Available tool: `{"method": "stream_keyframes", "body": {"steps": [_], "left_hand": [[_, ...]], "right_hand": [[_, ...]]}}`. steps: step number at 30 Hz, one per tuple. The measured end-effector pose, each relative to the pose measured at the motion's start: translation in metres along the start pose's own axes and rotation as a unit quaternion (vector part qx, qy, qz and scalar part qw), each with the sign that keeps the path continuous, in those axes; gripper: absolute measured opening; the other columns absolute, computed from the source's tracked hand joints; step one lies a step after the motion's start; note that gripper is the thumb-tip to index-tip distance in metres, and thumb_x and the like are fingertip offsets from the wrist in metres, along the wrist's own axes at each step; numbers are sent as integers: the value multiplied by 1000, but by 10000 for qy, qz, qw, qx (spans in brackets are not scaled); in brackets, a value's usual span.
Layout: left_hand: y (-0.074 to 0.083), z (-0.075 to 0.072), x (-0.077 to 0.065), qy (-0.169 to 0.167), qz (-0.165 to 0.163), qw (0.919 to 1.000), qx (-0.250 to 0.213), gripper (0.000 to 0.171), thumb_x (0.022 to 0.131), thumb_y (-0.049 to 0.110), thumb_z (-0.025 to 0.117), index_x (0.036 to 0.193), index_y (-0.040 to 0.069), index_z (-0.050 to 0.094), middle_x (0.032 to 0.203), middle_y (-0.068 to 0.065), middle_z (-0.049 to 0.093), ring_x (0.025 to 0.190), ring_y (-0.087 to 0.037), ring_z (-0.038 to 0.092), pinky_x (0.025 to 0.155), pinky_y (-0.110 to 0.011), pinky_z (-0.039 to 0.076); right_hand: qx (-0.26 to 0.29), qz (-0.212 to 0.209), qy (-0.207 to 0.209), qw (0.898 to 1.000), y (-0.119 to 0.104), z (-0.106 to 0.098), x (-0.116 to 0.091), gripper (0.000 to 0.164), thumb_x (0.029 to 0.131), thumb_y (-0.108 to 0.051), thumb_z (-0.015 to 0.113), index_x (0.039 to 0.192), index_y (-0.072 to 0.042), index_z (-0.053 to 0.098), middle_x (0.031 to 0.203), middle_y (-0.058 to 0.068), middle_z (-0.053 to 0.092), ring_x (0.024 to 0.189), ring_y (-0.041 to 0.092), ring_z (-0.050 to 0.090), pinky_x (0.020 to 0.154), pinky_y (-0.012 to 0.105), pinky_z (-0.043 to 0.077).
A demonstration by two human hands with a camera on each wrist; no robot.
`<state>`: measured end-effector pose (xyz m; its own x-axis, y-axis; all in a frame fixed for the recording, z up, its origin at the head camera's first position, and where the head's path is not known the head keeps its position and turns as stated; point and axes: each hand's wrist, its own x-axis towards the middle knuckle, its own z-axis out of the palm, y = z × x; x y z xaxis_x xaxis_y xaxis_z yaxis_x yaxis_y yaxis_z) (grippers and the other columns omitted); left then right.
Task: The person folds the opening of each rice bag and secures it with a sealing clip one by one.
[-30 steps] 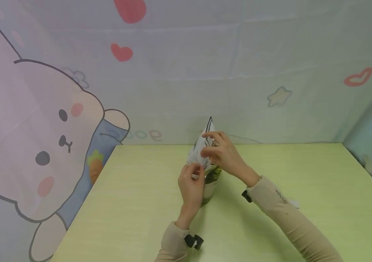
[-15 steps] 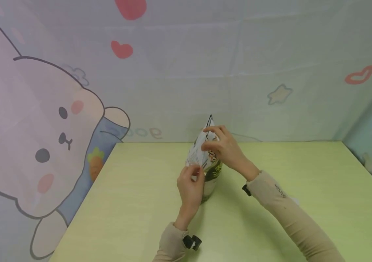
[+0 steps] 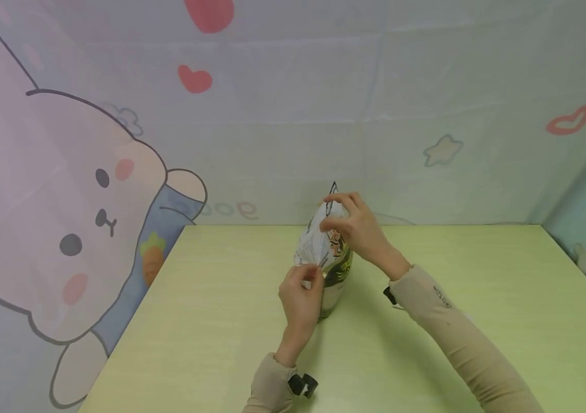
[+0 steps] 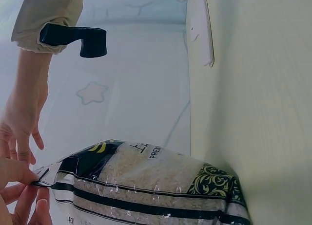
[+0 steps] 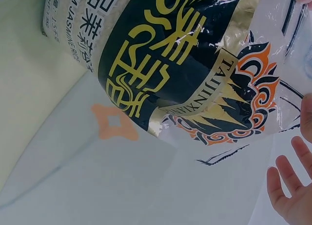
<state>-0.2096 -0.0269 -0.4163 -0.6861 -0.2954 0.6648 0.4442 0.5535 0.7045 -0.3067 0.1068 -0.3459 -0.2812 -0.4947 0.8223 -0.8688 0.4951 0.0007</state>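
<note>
A bag of jasmine rice (image 3: 336,281) stands upright on the table, its white top rising to a point. Pinched between the thumb and fingers of my left hand (image 3: 301,292) is the near corner of the bag's top edge. My right hand (image 3: 362,229) has its bent index finger and thumb at the far upper part of the bag, a gap showing between their tips. In the right wrist view its other fingers (image 5: 287,171) spread clear of the bag. Rice grains show through the bag's clear side (image 4: 141,166) in the left wrist view.
The pale green table (image 3: 194,344) ends against a printed cloth backdrop (image 3: 282,143) just behind the bag. A flat white piece (image 4: 202,30) lies on the table, mostly hidden by the right forearm in the head view.
The right hand has shifted slightly up and to the right along the bag's top. The left hand keeps its pinch at nearly the same spot.
</note>
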Motion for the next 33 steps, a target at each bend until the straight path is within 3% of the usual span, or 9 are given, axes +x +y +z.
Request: {"method": "stream_keyframes", "body": {"steps": [22,33], "left_hand": [[3,-2,-1,61,-82,9999,28,6,74,8,66,72,3,66,65,-5,63,58,-15,60,47,-11,41],[4,-1,0,116,-156,9997,-141,1,72,3,66,72,4,66,64,-7,63,58,-17,60,47,-25,47]], "right_hand": [[-34,236,201,9995,1,-2,2,13,73,-8,67,70,-20,67,109,14,55,95,30,45,71,40,43],[58,232,-8,9997,-2,-9,-2,16,75,-5,66,78,-20,71,109,13,53,97,28,44,65,34,44]]}}
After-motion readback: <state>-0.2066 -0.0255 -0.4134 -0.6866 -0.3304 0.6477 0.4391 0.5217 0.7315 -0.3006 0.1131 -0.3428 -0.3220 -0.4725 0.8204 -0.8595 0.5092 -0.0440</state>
